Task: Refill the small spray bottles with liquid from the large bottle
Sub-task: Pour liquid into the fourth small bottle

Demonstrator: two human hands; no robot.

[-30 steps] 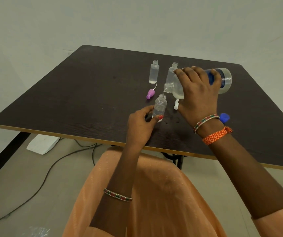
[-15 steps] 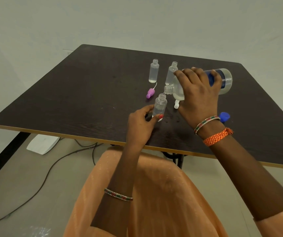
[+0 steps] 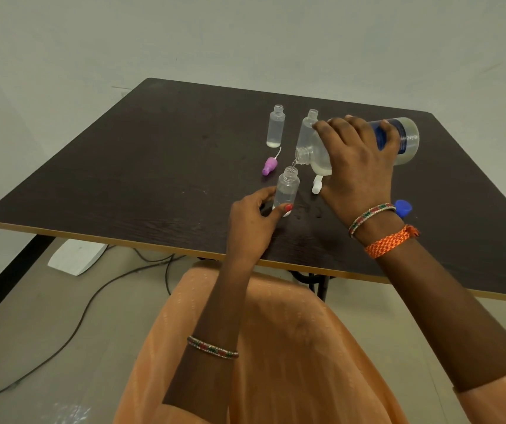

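Currently we clamp right hand (image 3: 358, 166) around the large bottle (image 3: 404, 140) mid-body, light but slick; left hand (image 3: 253, 221) pinches the small spray bottle (image 3: 287, 188) base, tippy, just under the large bottle's mouth.

Lg bottle (image 3: 404, 139) tilted above near sm bottle (image 3: 287, 189), on table (image 3: 153, 166).

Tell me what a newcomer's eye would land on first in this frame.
First, the pour at mid-table: the right hand grips the large bottle, tipped almost flat with its neck just above the small spray bottle, whose base the left hand pinches. Next, colour against the dark table: a purple spray cap lying left of the pour and a blue cap by the right wrist.
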